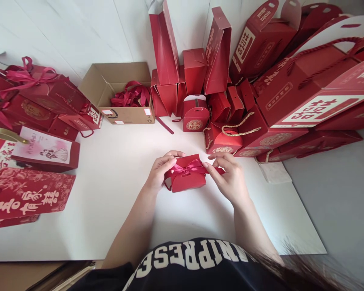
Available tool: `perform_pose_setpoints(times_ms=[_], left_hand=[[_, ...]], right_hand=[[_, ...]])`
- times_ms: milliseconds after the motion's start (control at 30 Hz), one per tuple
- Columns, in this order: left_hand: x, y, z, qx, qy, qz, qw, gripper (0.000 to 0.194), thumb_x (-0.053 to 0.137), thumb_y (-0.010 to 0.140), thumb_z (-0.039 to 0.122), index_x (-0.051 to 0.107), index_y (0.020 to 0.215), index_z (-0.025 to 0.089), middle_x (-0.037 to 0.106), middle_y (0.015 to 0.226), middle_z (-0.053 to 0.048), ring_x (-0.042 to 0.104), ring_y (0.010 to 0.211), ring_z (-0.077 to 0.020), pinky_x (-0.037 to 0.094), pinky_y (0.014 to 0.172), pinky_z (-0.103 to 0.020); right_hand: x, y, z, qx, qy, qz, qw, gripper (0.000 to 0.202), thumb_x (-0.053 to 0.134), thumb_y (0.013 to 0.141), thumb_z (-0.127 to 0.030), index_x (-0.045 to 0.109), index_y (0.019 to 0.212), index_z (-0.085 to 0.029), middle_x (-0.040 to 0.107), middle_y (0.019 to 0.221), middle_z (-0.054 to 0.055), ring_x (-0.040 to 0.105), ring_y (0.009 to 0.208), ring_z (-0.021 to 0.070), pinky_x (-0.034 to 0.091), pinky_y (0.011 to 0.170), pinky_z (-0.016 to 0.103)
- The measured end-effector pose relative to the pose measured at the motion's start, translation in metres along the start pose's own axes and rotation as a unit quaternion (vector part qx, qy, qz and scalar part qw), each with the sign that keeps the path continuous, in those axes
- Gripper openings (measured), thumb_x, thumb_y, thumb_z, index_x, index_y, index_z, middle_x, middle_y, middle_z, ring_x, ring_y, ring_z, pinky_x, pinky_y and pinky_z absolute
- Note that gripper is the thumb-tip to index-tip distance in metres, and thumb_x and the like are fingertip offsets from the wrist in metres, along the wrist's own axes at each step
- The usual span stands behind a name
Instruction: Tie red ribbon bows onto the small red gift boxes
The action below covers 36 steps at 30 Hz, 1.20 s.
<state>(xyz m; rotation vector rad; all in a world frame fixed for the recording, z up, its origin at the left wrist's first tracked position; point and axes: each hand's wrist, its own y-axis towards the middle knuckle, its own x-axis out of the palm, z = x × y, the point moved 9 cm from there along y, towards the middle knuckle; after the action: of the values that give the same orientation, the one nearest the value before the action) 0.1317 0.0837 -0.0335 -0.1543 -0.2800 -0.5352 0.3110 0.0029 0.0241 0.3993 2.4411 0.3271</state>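
Observation:
A small red box (188, 182) rests on the white table in front of me, with a shiny crimson ribbon bow (186, 167) tied across its top beside a handle slot. My left hand (163, 169) holds the box's left side, its thumb at the left loop of the bow. At the right, my right hand (226, 171) pinches the bow's ribbon near the box's right edge, and a ribbon end shows past the fingers. A ribbon loop hangs down at the box's lower left.
An open cardboard box (127, 115) with crimson ribbons (132, 95) stands at the back left. Red gift boxes (276, 109) are stacked at the right and back, more red boxes (45, 95) at the left. A loose ribbon strip (164, 125) lies on the white table (109, 194).

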Motion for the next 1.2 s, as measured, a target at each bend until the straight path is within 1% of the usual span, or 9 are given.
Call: perform_pose_setpoints(times_ms=[200,333,400,533,767,867,967,1067,1200], left_hand=[[0.001,-0.001,0.006,0.01,0.033,-0.025,0.999,0.039,0.061,0.088,0.039,0.065,0.058,0.014,0.062,0.12,-0.01,0.062,0.099,-0.0234,0.049,0.086,-0.034],[0.012,-0.004,0.007,0.001,0.038,-0.063,0.997,0.041,0.06,0.088,0.04,0.06,0.056,0.015,0.063,0.116,-0.01,0.062,0.1,-0.0243,0.047,0.09,-0.036],[0.018,-0.005,0.007,-0.006,0.044,-0.086,0.995,0.04,0.061,0.088,0.039,0.056,0.055,0.015,0.063,0.117,-0.01,0.06,0.109,-0.0263,0.046,0.095,-0.037],[0.023,-0.006,0.009,-0.006,0.062,-0.105,0.993,0.036,0.064,0.086,0.035,0.054,0.057,0.016,0.063,0.12,-0.009,0.057,0.117,-0.0271,0.042,0.102,-0.04],[0.016,-0.005,0.009,0.012,0.116,-0.088,0.989,0.039,0.063,0.087,0.037,0.053,0.055,0.016,0.065,0.118,-0.009,0.058,0.115,-0.0264,0.041,0.102,-0.04],[0.014,-0.005,0.014,0.038,0.159,-0.061,0.985,0.043,0.062,0.088,0.038,0.051,0.052,0.016,0.066,0.114,-0.009,0.062,0.101,-0.0232,0.045,0.093,-0.038],[0.012,-0.007,0.024,0.083,0.216,-0.022,0.973,0.045,0.06,0.09,0.036,0.048,0.051,0.017,0.067,0.111,-0.008,0.064,0.092,-0.0204,0.047,0.088,-0.036],[0.01,-0.008,0.032,0.122,0.258,0.026,0.958,0.044,0.06,0.089,0.034,0.047,0.05,0.018,0.067,0.108,-0.008,0.063,0.097,-0.0221,0.045,0.091,-0.037],[0.006,-0.007,0.032,0.126,0.258,0.058,0.956,0.045,0.06,0.088,0.035,0.045,0.049,0.018,0.068,0.105,-0.009,0.063,0.097,-0.0233,0.046,0.089,-0.038]], right_hand=[[0.002,0.0,0.01,0.059,0.045,-0.01,0.997,0.019,0.049,0.099,-0.039,0.061,0.098,-0.024,0.067,0.096,0.006,0.062,0.091,0.0221,0.05,0.084,0.04],[0.016,-0.001,-0.005,0.021,0.083,-0.076,0.993,0.024,0.044,0.101,-0.036,0.063,0.11,-0.025,0.063,0.117,0.008,0.057,0.115,0.0232,0.044,0.1,0.043],[0.023,-0.002,-0.01,0.017,0.103,-0.115,0.988,0.022,0.047,0.1,-0.037,0.064,0.109,-0.026,0.058,0.127,0.009,0.051,0.127,0.0244,0.039,0.107,0.046],[0.031,-0.005,-0.012,0.034,0.144,-0.178,0.973,0.019,0.059,0.094,-0.038,0.063,0.085,-0.023,0.055,0.132,0.009,0.043,0.135,0.0263,0.037,0.109,0.047],[0.042,-0.008,-0.008,0.059,0.183,-0.243,0.951,0.03,0.057,0.095,-0.04,0.066,0.073,-0.021,0.055,0.137,0.008,0.046,0.135,0.0258,0.037,0.11,0.046],[0.046,-0.008,-0.007,0.062,0.202,-0.253,0.944,0.037,0.055,0.096,-0.042,0.061,0.067,-0.02,0.057,0.134,0.008,0.051,0.129,0.0256,0.04,0.106,0.045],[0.047,-0.008,-0.005,0.063,0.205,-0.245,0.946,0.037,0.055,0.096,-0.041,0.058,0.067,-0.019,0.056,0.134,0.007,0.055,0.123,0.0242,0.043,0.102,0.043],[0.045,-0.008,-0.002,0.064,0.204,-0.228,0.95,0.037,0.054,0.096,-0.042,0.058,0.068,-0.02,0.056,0.131,0.007,0.053,0.124,0.0249,0.045,0.098,0.04],[0.045,-0.007,0.003,0.064,0.206,-0.212,0.953,0.037,0.053,0.097,-0.043,0.06,0.068,-0.02,0.056,0.127,0.008,0.051,0.126,0.0259,0.047,0.095,0.039]])
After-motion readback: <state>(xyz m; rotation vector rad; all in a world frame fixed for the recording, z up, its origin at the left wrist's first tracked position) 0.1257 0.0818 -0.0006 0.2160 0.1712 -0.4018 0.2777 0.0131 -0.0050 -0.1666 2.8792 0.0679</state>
